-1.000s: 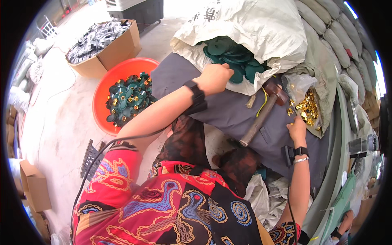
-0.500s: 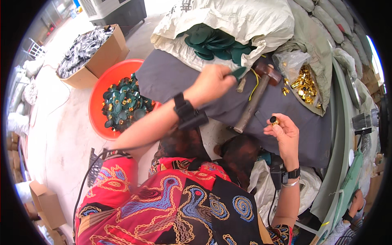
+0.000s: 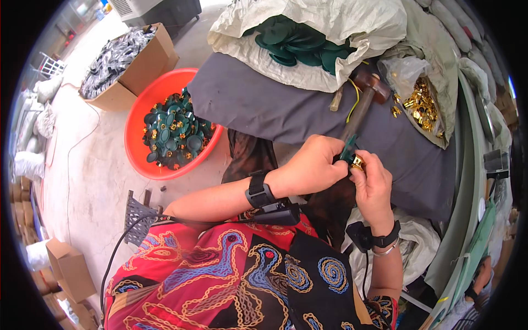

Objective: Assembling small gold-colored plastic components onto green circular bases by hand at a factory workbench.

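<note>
My left hand [image 3: 316, 165] is closed on a dark green disc [image 3: 348, 149], pinched between thumb and fingers and tilted on edge. Facing it, my right hand [image 3: 374, 184] grips a small shiny gold fitting [image 3: 358, 161]. Disc and fitting meet in front of me, above the near edge of the grey cloth; the contact itself is partly hidden by my fingers. Just beyond my hands lies a hammer with a brown head [image 3: 372, 88], its handle running toward me. More green discs [image 3: 291, 41] fill the open mouth of a white woven sack [image 3: 231, 41] at the back.
Gold fittings [image 3: 422, 107] spill from a bag at the right of the grey cloth [image 3: 264, 93]. On the floor to the left, an orange-red basin [image 3: 133, 137] holds green discs with gold pieces. Behind it is a cardboard box [image 3: 157, 60] of grey pieces. Another person's arm [image 3: 483, 275] shows at lower right.
My left hand has come from beside the sack toward me with a green disc. It now meets the gold fitting in my right hand, which has shifted slightly left.
</note>
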The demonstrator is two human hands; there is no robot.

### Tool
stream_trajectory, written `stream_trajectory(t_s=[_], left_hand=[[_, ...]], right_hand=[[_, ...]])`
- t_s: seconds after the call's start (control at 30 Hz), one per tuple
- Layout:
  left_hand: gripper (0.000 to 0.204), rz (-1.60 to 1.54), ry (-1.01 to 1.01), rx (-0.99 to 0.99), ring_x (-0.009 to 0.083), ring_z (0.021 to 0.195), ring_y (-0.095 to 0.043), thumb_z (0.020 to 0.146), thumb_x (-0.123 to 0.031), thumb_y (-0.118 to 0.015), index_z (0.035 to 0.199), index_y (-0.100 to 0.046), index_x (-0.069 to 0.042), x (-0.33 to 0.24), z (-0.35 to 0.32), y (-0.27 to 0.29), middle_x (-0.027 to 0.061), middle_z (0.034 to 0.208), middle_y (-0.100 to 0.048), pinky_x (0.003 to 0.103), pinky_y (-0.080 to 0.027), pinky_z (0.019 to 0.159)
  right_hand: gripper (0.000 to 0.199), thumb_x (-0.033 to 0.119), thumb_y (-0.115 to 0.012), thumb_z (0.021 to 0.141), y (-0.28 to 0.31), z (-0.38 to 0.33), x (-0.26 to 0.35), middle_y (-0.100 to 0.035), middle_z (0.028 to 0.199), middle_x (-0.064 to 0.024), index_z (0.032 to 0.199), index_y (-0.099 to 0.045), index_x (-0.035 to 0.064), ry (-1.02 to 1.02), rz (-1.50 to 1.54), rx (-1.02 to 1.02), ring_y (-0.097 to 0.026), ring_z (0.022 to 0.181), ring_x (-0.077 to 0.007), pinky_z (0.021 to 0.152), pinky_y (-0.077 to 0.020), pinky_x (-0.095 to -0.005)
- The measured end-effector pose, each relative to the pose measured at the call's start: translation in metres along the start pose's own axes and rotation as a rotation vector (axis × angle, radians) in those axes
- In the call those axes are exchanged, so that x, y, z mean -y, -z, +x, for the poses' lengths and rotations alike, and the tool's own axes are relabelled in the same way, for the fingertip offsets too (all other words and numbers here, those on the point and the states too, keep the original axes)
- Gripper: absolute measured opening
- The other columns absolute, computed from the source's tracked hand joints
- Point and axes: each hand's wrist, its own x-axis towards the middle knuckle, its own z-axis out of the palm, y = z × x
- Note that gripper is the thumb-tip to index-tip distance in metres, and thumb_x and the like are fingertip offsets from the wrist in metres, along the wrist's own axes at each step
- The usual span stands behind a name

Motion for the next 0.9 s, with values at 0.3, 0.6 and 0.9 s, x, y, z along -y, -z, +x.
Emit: stream_trajectory(t_s=[0.3,0.6,0.9], left_hand=[[0.025,0.644,-0.72,-0.209,0.0314,0.057,-0.052,0.068,0.0,-0.06,0.092,-0.056,0.005,0.016,-0.005,-0.014,0.0148,0.072,-0.05,0.039,-0.04,0.047],[0.009,0.289,-0.334,-0.346,0.0139,0.054,-0.052,0.075,-0.005,-0.059,0.079,-0.058,0.003,0.017,-0.014,0.055,0.0072,0.061,-0.053,0.029,-0.039,0.047],[0.029,0.716,0.067,-1.103,0.0232,0.064,-0.062,0.084,-0.019,-0.06,0.102,-0.061,0.004,0.046,-0.072,0.306,0.0116,0.074,-0.064,0.031,-0.05,0.059]], right_hand=[[0.019,0.017,-0.055,0.092,0.002,0.003,0.0,-0.057,0.073,-0.0043,0.099,-0.056,-0.0012,-0.452,0.681,0.127,-0.054,0.05,-0.0094,0.045,-0.0441,-0.0238],[0.026,0.026,-0.055,0.093,0.003,0.045,-0.017,-0.062,0.078,-0.0058,0.096,-0.06,0.0001,-0.505,0.826,0.282,-0.06,0.059,-0.0116,0.053,-0.0502,-0.0249],[0.047,0.027,-0.067,0.078,0.066,0.105,-0.179,-0.062,0.105,-0.0232,0.113,-0.057,-0.003,-0.498,-0.505,-0.009,-0.059,0.102,-0.0372,0.088,-0.046,-0.0417]])
